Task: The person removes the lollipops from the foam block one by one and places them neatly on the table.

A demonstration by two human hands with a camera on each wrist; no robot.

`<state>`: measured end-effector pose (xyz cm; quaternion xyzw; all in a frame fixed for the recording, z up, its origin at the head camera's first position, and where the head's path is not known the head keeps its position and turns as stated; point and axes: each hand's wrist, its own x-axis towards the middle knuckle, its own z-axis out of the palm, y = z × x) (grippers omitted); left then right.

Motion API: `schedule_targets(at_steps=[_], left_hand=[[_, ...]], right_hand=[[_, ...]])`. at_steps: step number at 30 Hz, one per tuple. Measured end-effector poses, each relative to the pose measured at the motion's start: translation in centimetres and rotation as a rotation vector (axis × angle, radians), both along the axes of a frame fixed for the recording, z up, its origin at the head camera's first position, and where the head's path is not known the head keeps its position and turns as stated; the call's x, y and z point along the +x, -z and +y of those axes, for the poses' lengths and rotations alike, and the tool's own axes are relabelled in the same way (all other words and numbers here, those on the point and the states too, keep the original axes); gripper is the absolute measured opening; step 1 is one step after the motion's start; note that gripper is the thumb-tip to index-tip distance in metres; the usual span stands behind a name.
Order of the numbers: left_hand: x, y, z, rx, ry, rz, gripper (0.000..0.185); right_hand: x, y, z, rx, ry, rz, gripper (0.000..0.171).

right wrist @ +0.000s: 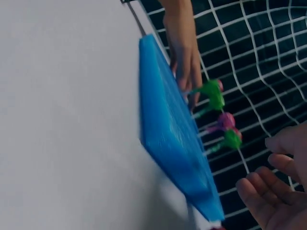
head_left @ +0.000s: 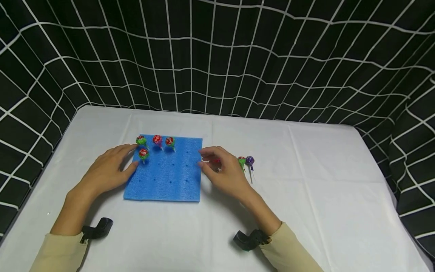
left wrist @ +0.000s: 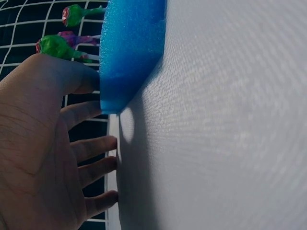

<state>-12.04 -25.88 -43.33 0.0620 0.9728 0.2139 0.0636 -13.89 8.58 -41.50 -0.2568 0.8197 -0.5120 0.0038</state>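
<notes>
A blue foam board (head_left: 180, 158) with rows of small holes lies on the table. Lollipops stand upright in it by their sticks: green-red (head_left: 141, 140), pink-red (head_left: 157, 140) and green-red ones along the far row, plus one (head_left: 143, 154) below the first. My left hand (head_left: 110, 166) is at the board's left edge, thumb and forefinger spread, fingertips right at the foam. At the right edge, my right hand (head_left: 224, 170) hovers with bent, parted fingers, nothing between them in the right wrist view. Beside it lie a green lollipop (head_left: 241, 161) and a purple lollipop (head_left: 249, 161); a red one is partly hidden behind the hand.
A white cloth covers the table (head_left: 323, 189). Black cloth with a white net (head_left: 217, 56) hangs behind and at both sides. Each wrist wears a black camera mount, as on the left one (head_left: 98, 228).
</notes>
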Motion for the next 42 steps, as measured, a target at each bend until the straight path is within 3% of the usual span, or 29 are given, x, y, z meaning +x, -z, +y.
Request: schedule_targets(at_steps=[8,25,35,42], left_hand=[[-0.1,0.1,-0.2,0.004,0.002,0.004,0.065],[0.0,0.0,-0.3,-0.002,-0.002,0.004,0.065],[0.0,-0.1,-0.1,-0.001,0.005,0.002,0.065],[0.0,-0.1,-0.2,0.002,0.005,0.006,0.065]], right_hand=[[0.0,0.7,-3.1,-0.048,-0.077,-0.051,0.036],[-0.4,1.3,-7.3,-0.033,-0.162,-0.110,0.039],[-0.7,1.6,-9.8,-0.023,-0.193,-0.081,0.039],[-0.8,1.6,-11.0,-0.039,-0.169,-0.094,0.042]])
